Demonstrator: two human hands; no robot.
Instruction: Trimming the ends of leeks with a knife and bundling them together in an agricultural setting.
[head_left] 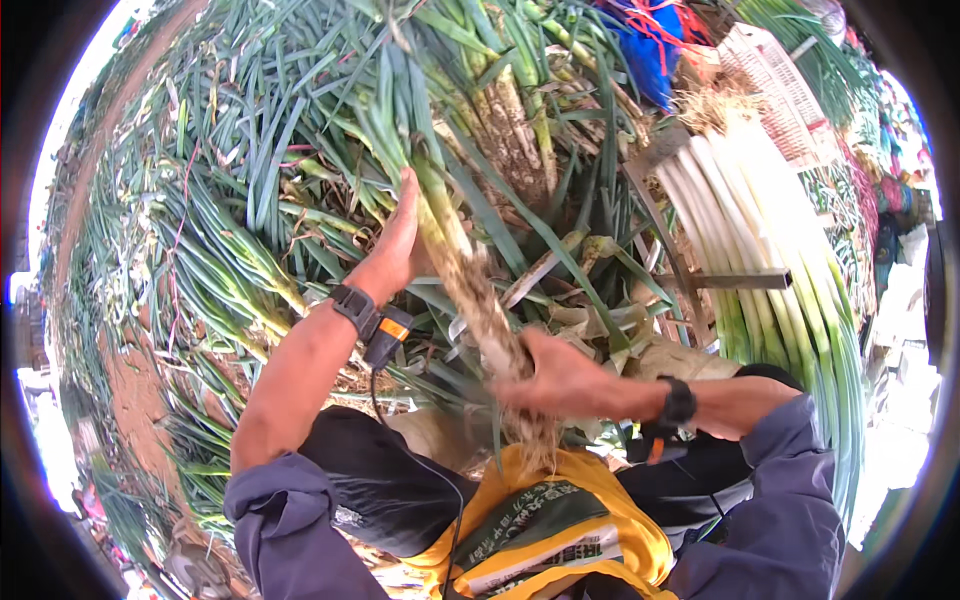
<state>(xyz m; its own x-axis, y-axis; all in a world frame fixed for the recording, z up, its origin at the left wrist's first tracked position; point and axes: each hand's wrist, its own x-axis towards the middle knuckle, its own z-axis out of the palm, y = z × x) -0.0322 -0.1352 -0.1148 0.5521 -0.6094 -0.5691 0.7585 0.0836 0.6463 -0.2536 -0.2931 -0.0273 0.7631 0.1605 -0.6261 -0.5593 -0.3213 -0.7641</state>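
The right hand (560, 380) is closed around the dirty lower end of a long green onion (470, 285), gripping it just above the pale roots, which hang down below the fist toward the lap. The left hand (400, 245) sits higher up the same stalk, palm pressed flat against its left side with the fingers reaching up along it; whether the thumb wraps round the far side is hard to tell from here. So the onion runs on a slant between the two hands, root end low and near the body, green leaves fanning up and away past the left hand. Both wrists wear dark bands, and the left one carries a small black and orange device (385, 335) with a cord trailing down. Under the hands a yellow printed sack (560, 520) lies across the lap. To the right, a neat bundle of cleaned onions (750, 230) with white stalks lies across a wooden frame, well apart from the hands. A heap of uncleaned onions (230, 200) spreads over the ground to the left and ahead, and a pale plastic crate (775, 85) stands at the upper right.
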